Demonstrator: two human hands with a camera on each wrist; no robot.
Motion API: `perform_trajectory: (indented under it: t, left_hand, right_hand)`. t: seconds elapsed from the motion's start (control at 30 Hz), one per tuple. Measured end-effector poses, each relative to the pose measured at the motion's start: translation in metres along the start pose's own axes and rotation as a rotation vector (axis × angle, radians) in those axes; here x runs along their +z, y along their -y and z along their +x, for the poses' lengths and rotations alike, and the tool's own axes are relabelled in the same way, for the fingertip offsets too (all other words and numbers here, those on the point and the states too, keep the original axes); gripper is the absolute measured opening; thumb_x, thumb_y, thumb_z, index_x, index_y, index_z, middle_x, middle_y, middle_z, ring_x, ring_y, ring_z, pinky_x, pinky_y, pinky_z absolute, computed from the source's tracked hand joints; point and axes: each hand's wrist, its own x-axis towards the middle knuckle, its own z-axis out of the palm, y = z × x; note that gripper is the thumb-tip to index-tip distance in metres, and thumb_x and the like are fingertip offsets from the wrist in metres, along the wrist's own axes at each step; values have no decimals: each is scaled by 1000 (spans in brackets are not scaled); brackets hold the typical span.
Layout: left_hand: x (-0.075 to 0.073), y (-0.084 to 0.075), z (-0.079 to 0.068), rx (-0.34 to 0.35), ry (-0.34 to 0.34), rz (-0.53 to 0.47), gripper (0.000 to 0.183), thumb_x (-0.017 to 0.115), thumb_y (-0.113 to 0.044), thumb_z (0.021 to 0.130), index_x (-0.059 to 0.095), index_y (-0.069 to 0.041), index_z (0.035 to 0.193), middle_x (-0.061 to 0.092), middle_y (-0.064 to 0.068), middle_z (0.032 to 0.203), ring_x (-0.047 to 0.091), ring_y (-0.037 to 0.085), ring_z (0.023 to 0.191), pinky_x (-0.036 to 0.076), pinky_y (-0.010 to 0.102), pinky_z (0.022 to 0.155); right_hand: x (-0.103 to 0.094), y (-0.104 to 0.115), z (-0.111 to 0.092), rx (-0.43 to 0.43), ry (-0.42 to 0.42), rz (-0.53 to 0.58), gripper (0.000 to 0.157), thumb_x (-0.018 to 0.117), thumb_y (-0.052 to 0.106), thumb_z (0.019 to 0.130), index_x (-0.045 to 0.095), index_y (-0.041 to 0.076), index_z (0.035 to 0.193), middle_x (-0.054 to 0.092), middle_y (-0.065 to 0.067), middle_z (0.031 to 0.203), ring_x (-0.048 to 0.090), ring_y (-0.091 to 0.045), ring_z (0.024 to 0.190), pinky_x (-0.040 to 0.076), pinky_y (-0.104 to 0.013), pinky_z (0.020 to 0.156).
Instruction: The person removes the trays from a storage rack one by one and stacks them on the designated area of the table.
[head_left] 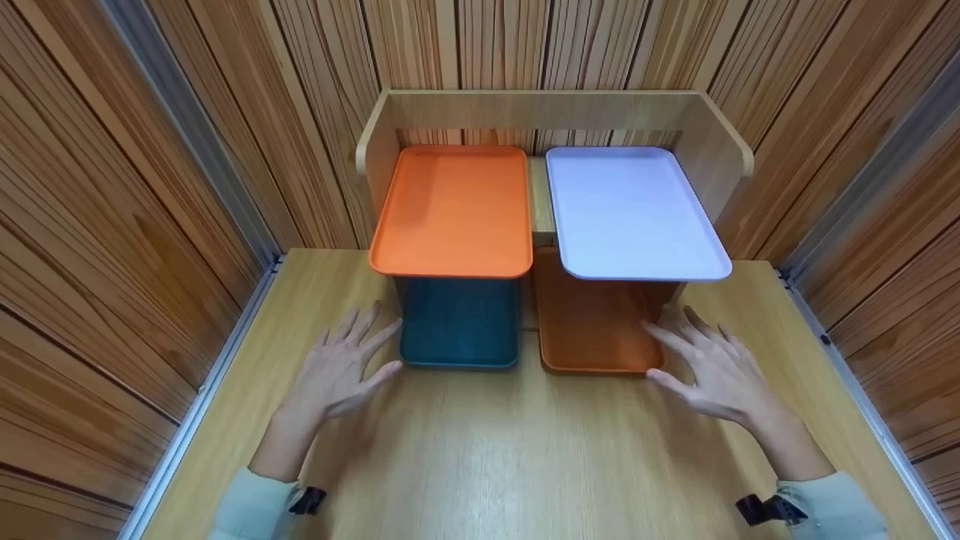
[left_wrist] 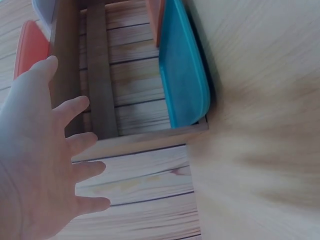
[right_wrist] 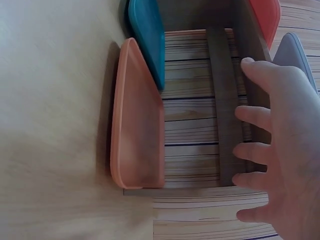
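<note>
Left hand [head_left: 341,367], grip open, hovers beside the teal tray [head_left: 459,322]; right hand [head_left: 712,367], fingers spread, nears the brown tray [head_left: 592,322]. Both trays lie under the shelf [head_left: 540,112], front edges exposed to bare table [head_left: 525,457].

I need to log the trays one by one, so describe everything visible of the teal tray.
The teal tray is a dark blue-green rectangular tray with rounded corners and a low raised rim; it looks like matte plastic. It lies flat on the wooden table, under the shelf, directly below the bright orange tray, which shades it. Its front edge juts out toward the person. Nothing rests in it. The left hand hovers near its front left corner; contact cannot be confirmed.
</note>
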Motion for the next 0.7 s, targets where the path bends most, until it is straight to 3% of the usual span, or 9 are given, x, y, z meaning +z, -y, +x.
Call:
perform_trajectory:
  t: [0.17, 0.3, 0.5, 0.6, 0.7]
  left_hand:
    - [-11, 10, 3, -25, -23, -29, 69, 57, -56, 112, 53, -18, 169, 28, 17, 188, 28, 51, 173, 33, 86, 130]
    - [-23, 21, 11, -22, -61, -90, 67, 54, -50, 115, 46, -17, 173, 29, 18, 187, 28, 52, 172, 34, 86, 130]
    - [-39, 35, 25, -34, -227, -218, 62, 56, -35, 117, 44, -11, 173, 41, 21, 181, 37, 53, 168, 34, 78, 135]
    - [-47, 38, 31, -45, -346, -256, 59, 59, -29, 116, 48, -8, 171, 51, 22, 175, 55, 55, 155, 46, 77, 127]
    - [-57, 40, 37, -57, -455, -252, 58, 64, -23, 113, 53, -7, 167, 62, 25, 164, 75, 52, 109, 62, 72, 101]
  right_hand:
    - [1, -5, 1, -28, -81, 17, 67, 77, 42, 99, 64, 17, 160, 58, -25, 168, 53, -58, 155, 44, -88, 118]
    - [1, -6, 1, -4, -163, 81, 62, 75, 31, 101, 64, 14, 159, 60, -27, 166, 59, -58, 149, 49, -85, 113]
    - [-4, -4, 1, 107, -239, 298, 51, 58, 16, 113, 58, 6, 163, 60, -28, 165, 60, -58, 147, 51, -81, 111]
    - [-8, -2, 3, 185, -252, 418, 49, 49, 18, 119, 54, 3, 165, 60, -27, 166, 60, -53, 148, 55, -39, 124]
    - [-14, -1, 5, 265, -248, 515, 51, 41, 24, 122, 51, 5, 168, 58, -27, 167, 61, -47, 148, 39, 0, 112]
